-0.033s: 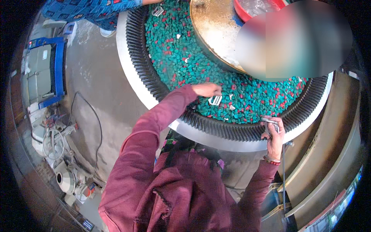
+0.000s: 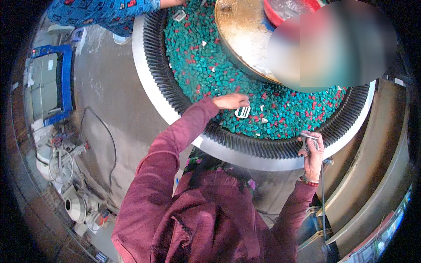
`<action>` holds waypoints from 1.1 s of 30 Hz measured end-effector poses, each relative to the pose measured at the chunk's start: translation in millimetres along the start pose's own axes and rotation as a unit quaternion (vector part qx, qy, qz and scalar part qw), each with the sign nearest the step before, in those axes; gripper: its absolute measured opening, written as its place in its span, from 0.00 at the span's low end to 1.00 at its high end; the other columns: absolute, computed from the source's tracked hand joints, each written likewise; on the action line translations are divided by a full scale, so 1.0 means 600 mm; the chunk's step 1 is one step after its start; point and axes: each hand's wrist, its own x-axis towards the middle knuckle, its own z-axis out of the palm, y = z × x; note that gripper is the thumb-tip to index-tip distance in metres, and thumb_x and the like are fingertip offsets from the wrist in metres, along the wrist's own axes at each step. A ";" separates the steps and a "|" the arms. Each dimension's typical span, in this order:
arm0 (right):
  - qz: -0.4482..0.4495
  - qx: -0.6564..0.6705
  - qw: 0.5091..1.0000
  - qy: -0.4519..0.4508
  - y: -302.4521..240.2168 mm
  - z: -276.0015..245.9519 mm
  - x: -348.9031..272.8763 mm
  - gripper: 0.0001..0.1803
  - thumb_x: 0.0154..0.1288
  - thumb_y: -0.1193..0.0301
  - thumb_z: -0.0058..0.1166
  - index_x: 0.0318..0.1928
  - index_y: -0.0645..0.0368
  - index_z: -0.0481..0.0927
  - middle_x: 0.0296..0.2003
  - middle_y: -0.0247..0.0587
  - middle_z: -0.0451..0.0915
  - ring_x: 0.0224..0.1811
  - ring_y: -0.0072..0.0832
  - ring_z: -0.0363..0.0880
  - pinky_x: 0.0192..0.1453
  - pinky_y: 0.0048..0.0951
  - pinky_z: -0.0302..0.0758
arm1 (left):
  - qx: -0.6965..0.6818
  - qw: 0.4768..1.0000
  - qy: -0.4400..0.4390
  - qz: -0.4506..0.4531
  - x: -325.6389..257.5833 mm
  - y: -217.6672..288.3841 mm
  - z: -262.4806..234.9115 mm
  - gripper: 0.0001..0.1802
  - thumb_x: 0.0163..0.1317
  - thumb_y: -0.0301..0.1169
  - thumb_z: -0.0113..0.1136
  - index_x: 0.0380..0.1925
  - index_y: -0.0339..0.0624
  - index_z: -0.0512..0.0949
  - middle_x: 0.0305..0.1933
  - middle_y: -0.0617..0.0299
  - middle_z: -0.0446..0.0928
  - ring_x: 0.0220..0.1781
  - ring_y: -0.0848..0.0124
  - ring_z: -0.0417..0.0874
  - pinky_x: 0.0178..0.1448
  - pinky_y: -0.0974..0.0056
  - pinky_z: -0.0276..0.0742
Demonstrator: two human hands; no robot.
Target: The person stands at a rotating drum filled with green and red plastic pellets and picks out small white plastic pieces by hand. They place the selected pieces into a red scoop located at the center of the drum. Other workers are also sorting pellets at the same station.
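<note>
My left hand (image 2: 232,101) reaches over a round tub full of small green and red stones (image 2: 228,79). Its fingers are closed at the upper edge of a pale slotted metal buckle (image 2: 242,112), which lies over the stones. At the tub's near right rim, my right hand (image 2: 312,153) is wrapped round several metal pieces (image 2: 309,136); their exact shape is partly hidden by the fingers. Another slotted buckle (image 2: 179,15) rests among the stones at the far left.
A black ribbed wall (image 2: 160,65) and pale rim (image 2: 147,76) ring the tub. A round metal drum top (image 2: 241,35) with a red basin (image 2: 280,17) stands at its middle. Another person's patterned sleeve (image 2: 101,13) reaches in at far left. A cable (image 2: 112,136) lies on the floor.
My left hand has shifted slightly left, and the buckle at its fingers has moved with it. My right hand stays near the rim with the metal pieces, turned slightly.
</note>
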 end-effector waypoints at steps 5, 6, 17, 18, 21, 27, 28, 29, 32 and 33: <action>0.063 0.157 0.985 -0.039 0.044 0.071 0.001 0.20 0.64 0.58 0.50 0.53 0.51 0.68 0.49 0.40 0.74 0.44 0.32 0.77 0.31 0.29 0.76 | -0.634 0.773 0.028 0.006 -0.122 0.033 -0.037 0.13 0.67 0.41 0.47 0.47 0.51 0.71 0.52 0.63 0.73 0.53 0.65 0.75 0.53 0.43 0.70; 0.078 0.221 0.966 -0.111 0.053 0.104 0.007 0.25 0.62 0.60 0.53 0.58 0.47 0.66 0.50 0.39 0.75 0.43 0.36 0.78 0.33 0.32 0.77 | -0.681 0.732 0.005 0.034 -0.141 0.052 -0.044 0.14 0.66 0.42 0.48 0.47 0.51 0.71 0.54 0.62 0.72 0.54 0.64 0.74 0.53 0.36 0.69; 0.030 0.086 0.995 -0.037 0.072 0.276 0.035 0.22 0.53 0.76 0.60 0.49 0.54 0.70 0.40 0.34 0.77 0.35 0.25 0.78 0.30 0.31 0.82 | -0.364 0.915 0.166 0.046 -0.168 0.170 -0.044 0.13 0.67 0.37 0.47 0.44 0.40 0.71 0.43 0.56 0.75 0.43 0.64 0.78 0.46 0.62 0.75; 0.017 0.063 0.997 -0.030 0.075 0.281 0.035 0.22 0.53 0.77 0.60 0.49 0.54 0.70 0.40 0.34 0.77 0.36 0.25 0.78 0.30 0.30 0.82 | -0.067 0.959 0.265 0.074 -0.168 0.171 -0.040 0.13 0.65 0.36 0.50 0.41 0.39 0.73 0.40 0.58 0.75 0.42 0.66 0.77 0.46 0.65 0.72; 0.006 0.083 0.996 -0.010 0.098 0.290 0.035 0.18 0.56 0.75 0.57 0.48 0.55 0.70 0.40 0.32 0.77 0.38 0.24 0.78 0.31 0.31 0.82 | -0.078 0.972 0.214 0.051 -0.185 0.190 -0.030 0.13 0.61 0.36 0.53 0.38 0.38 0.75 0.43 0.58 0.75 0.47 0.65 0.76 0.51 0.61 0.70; 0.042 0.128 0.991 0.018 0.114 0.257 0.038 0.15 0.64 0.64 0.52 0.49 0.52 0.70 0.42 0.36 0.76 0.40 0.30 0.76 0.41 0.47 0.79 | -0.035 0.946 0.321 0.032 -0.221 0.181 -0.090 0.10 0.55 0.31 0.60 0.25 0.34 0.78 0.31 0.58 0.79 0.32 0.68 0.80 0.37 0.66 0.74; 0.046 0.155 0.987 0.012 0.099 0.249 0.039 0.14 0.64 0.65 0.51 0.49 0.52 0.70 0.41 0.36 0.76 0.40 0.31 0.76 0.41 0.48 0.80 | -0.154 0.949 0.273 -0.025 -0.224 0.198 -0.105 0.10 0.55 0.31 0.61 0.22 0.34 0.77 0.30 0.61 0.79 0.31 0.74 0.80 0.36 0.68 0.74; 0.049 0.181 0.982 0.008 0.080 0.241 0.039 0.13 0.65 0.66 0.50 0.49 0.52 0.69 0.41 0.36 0.76 0.40 0.31 0.76 0.41 0.49 0.80 | -0.193 0.949 0.246 -0.029 -0.224 0.215 -0.128 0.07 0.56 0.29 0.61 0.25 0.35 0.77 0.29 0.65 0.79 0.32 0.80 0.78 0.38 0.71 0.73; 0.009 0.241 0.970 -0.033 0.006 0.250 0.075 0.11 0.66 0.67 0.48 0.47 0.55 0.70 0.40 0.38 0.75 0.40 0.33 0.77 0.43 0.52 0.79 | -0.322 0.913 0.244 0.060 -0.192 0.225 -0.184 0.06 0.56 0.27 0.61 0.29 0.36 0.76 0.31 0.64 0.79 0.33 0.78 0.78 0.39 0.72 0.73; -0.011 0.240 0.970 -0.044 -0.034 0.260 0.088 0.11 0.66 0.67 0.48 0.47 0.55 0.70 0.40 0.39 0.76 0.39 0.33 0.77 0.43 0.52 0.79 | -0.296 0.904 0.284 0.117 -0.188 0.269 -0.204 0.08 0.54 0.28 0.62 0.30 0.35 0.77 0.30 0.66 0.77 0.32 0.80 0.75 0.37 0.72 0.71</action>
